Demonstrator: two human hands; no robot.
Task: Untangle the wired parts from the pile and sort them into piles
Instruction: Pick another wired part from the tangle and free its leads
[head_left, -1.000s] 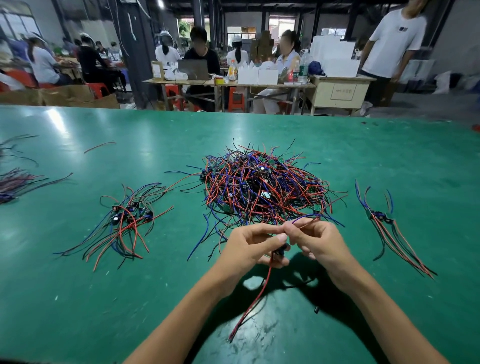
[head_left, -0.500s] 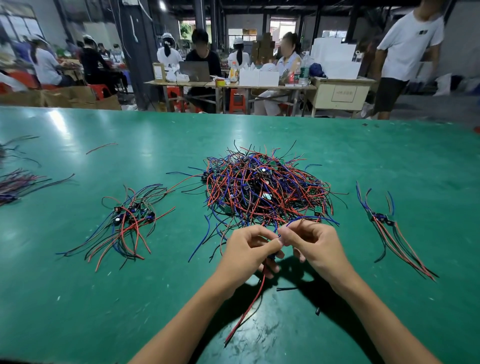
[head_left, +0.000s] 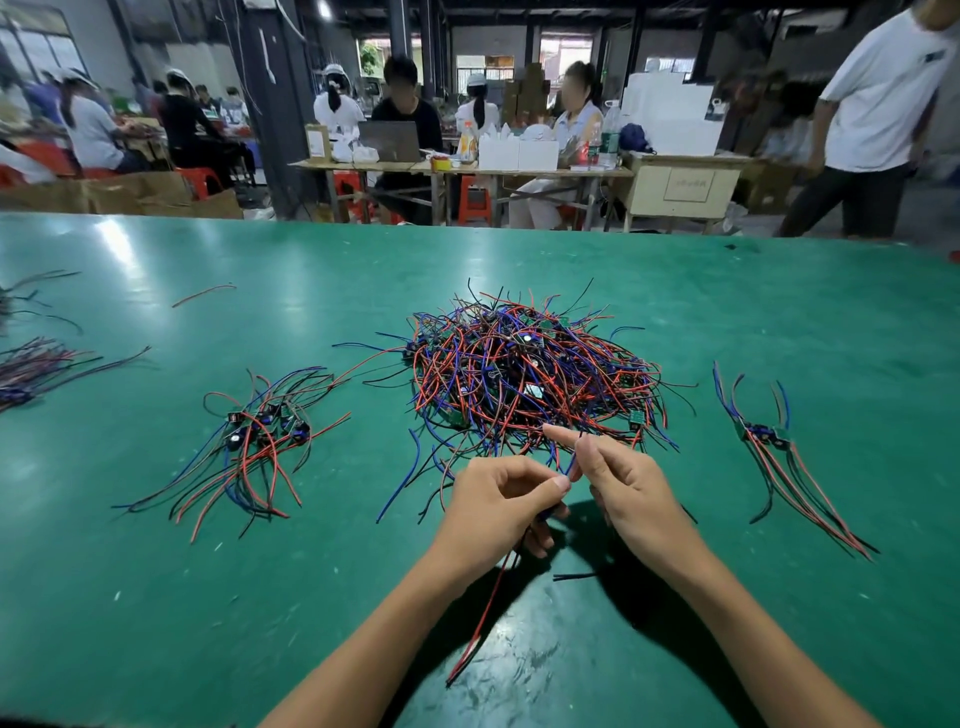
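I've got one wired part (head_left: 540, 519) pinched in my left hand (head_left: 498, 512), its red lead trailing straight back toward me, while my right hand (head_left: 621, 486) pinches its blue wire just beside, fingertips nearly touching. The tangled pile (head_left: 530, 374) lies just beyond both hands on the green surface (head_left: 156, 623). Sorted piles sit left (head_left: 254, 441) and right (head_left: 779, 457), the right nearer; workers fill the busy workshop behind.

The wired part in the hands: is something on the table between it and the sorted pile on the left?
Nothing visible blocks it. The left hand and right hand pinch the wired part; only bare green table lies between it and the left sorted pile. The big tangle sits farther back.
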